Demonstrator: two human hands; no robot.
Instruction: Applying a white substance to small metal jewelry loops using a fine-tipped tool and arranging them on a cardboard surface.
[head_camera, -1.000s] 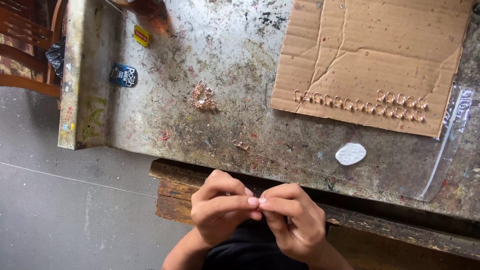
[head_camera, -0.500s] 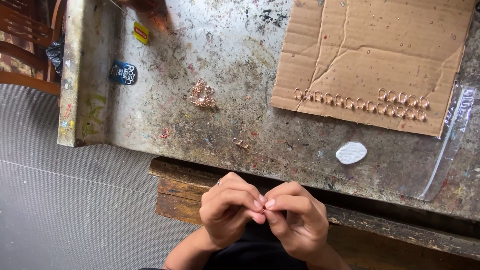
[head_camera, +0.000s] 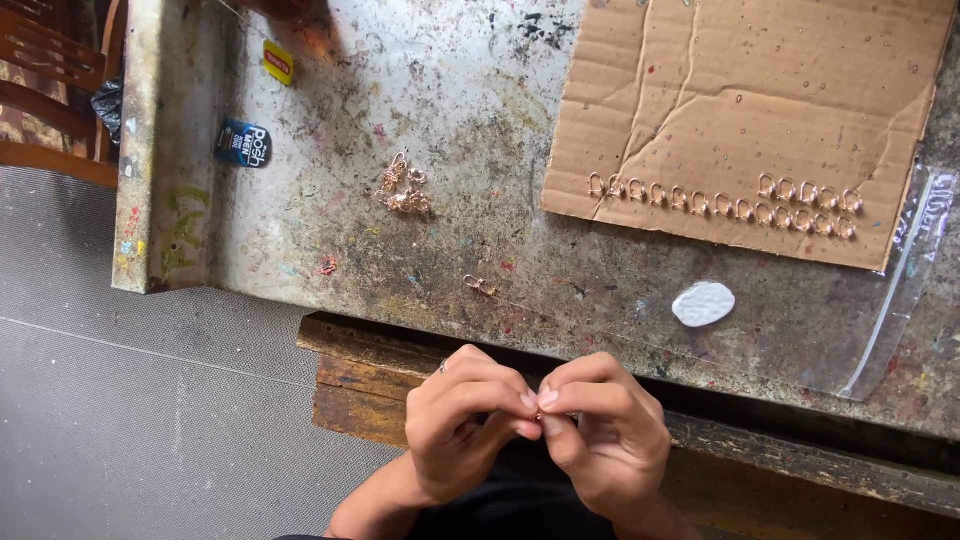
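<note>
Looking down across a paint-flecked, stained workbench (head_camera: 400, 90), the biggest thing in view, with its wooden front edge running just above the hands. On its far right lies a flat sheet of brown cardboard (head_camera: 740, 90), and along the near edge of that sheet sit two tidy rows of small rose-gold clasps (head_camera: 725, 200), lined up as if sorted so each stays separate and easy to count. A clear plastic zip bag (head_camera: 905, 290) trails off the cardboard's right corner, lying flat and see-through. Nearer the bench's middle, a loose heap of rose-gold fittings (head_camera: 402, 190) sits unsorted, well apart from the neat rows. Just below the cardboard is a white oval blob (head_camera: 703, 303), and one stray clasp (head_camera: 480, 287) lies alone between heap and hands. Over on the left, a small dark blue tin (head_camera: 243, 145) and a yellow tag (head_camera: 278, 62).

Now the hands, held close to the body below the bench edge: left hand (head_camera: 460, 430) and right hand (head_camera: 600, 440) meet fingertip to fingertip, both pinched together on one tiny rose-gold piece (head_camera: 539, 415), barely showing between the thumbs, a close grip that suits something so small.
</note>
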